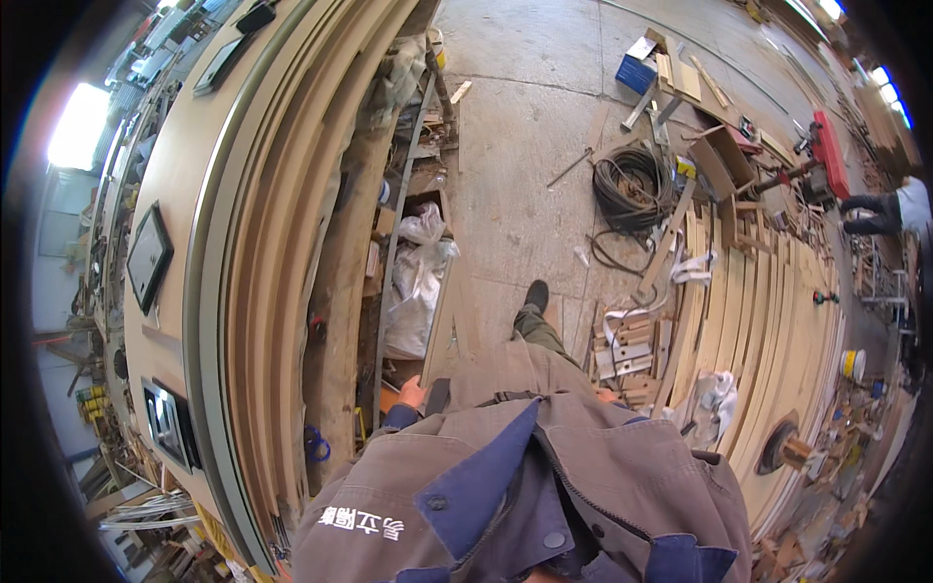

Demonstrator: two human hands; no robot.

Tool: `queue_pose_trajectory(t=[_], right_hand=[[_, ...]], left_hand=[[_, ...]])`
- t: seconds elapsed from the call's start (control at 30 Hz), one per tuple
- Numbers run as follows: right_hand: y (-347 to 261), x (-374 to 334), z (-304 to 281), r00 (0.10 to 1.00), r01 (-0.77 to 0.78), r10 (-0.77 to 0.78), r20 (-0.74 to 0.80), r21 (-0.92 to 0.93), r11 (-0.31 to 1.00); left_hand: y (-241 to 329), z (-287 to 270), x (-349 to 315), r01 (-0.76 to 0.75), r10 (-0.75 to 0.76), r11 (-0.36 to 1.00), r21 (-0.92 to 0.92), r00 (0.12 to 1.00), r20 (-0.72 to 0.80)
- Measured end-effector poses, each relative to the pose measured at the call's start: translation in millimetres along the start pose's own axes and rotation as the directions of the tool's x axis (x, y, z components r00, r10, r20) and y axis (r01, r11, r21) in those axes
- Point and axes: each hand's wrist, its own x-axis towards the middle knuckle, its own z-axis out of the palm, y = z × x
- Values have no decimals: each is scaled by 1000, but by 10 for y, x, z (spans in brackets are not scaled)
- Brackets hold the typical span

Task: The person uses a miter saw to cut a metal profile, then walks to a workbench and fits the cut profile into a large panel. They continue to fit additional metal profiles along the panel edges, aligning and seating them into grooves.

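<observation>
— Closest to the lens?
— Wearing a brown work jacket with a blue collar, seen from above in a cluttered workshop

— And at the left hand?
— Down at waist level, just beside a dark block by the jacket's edge; cannot tell whether clamped on it or merely next to it

— On the other side?
— Only a sliver of the right hand showing past the jacket; cannot tell whether with fingers apart or together, or around anything

— Which step in hand, then?
— Walking, most likely, judging by one dark shoe set forward on the concrete floor

— Calling for what next?
— Careful footing, probably: minding small cut wood pieces to the right and white sacks to the left, then steering wide of a coiled cable farther up

— Flanked by what?
— By long stacked boards at left, topped with dark framed panels, and by pale planks at right

— And farthest off?
— Near loose lumber, a blue box; toward the right edge, beyond a red machine part, another person in a pale top
</observation>
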Motion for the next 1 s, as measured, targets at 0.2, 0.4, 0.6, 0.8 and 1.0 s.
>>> queue_pose_trajectory(t=[0.2, 0.4, 0.6, 0.8, 1.0], right_hand=[[-1830, 702, -2292, 984, -173, 120, 130, 565, 806], [-3414, 1223, -4465, 972, 233, -145, -183, 715, 659], [-4493, 1425, -5913, 891, 447, -248, -381, 635, 630], [-5185, 1341, -7173, 838, 516, -234, -493, 579, 631], [-5760, 1748, -8509, 770, 562, -164, -617, 531, 634]], left_hand=[[1127, -464, 1188, -30, 43, 993, 116, 994, -105], [3402, -931, 2541, -199, 208, 976, 88, 972, -111], [5031, -866, 4338, -389, 403, 915, -109, 899, 171], [6829, -968, 5844, -586, 519, 810, 5, 722, 457], [8732, -1169, 6744, -892, 633, 404, 203, 432, 643]])
